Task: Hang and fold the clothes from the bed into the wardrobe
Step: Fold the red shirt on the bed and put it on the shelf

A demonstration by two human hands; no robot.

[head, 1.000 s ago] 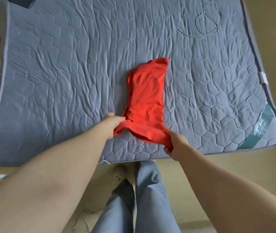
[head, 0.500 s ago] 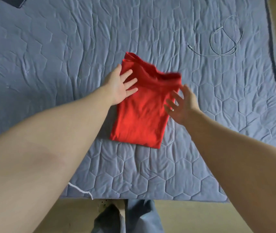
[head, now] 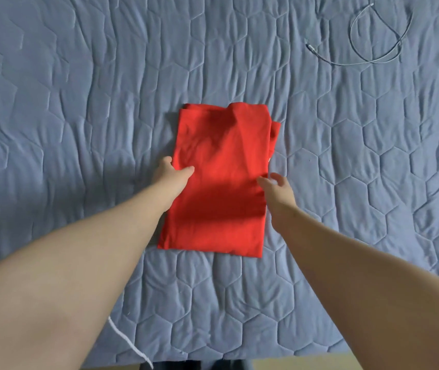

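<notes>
Here the red shirt [head: 221, 188] lies folded into an upright rectangle at the middle of the bed [head: 79, 102], flat on its grey-blue, hexagon-stitched surface. Its short edges face 12 and 6 o'clock. At the 12 o'clock end the layers do not quite match: a lower layer peeks out toward 1 o'clock, and a soft crease runs down from the top fold. A shadow darkens a band across the lower half.

The left hand [head: 171, 176] sits at the shirt's 9 o'clock edge, its bare arm coming in from 8 o'clock. Its thumb [head: 187, 170] lies straight on top of the cloth. The other fingers meet the edge and are mostly hidden, so one cannot tell whether they curl beneath the cloth and grasp it or merely rest beside it.

The right hand [head: 278, 192] is at the 3 o'clock edge, its arm reaching in from 4 o'clock. Its fingers [head: 263, 180] are released and loosely spread, the tips at the shirt's edge. They are slightly blurred, so contact is uncertain, and they grasp nothing.

A thin cable [head: 351, 33] lies in a loose loop on the bed at 1 o'clock, well apart from the shirt. A white cord [head: 130, 344] trails across the bed's near edge at 7 o'clock, beside the left forearm.
</notes>
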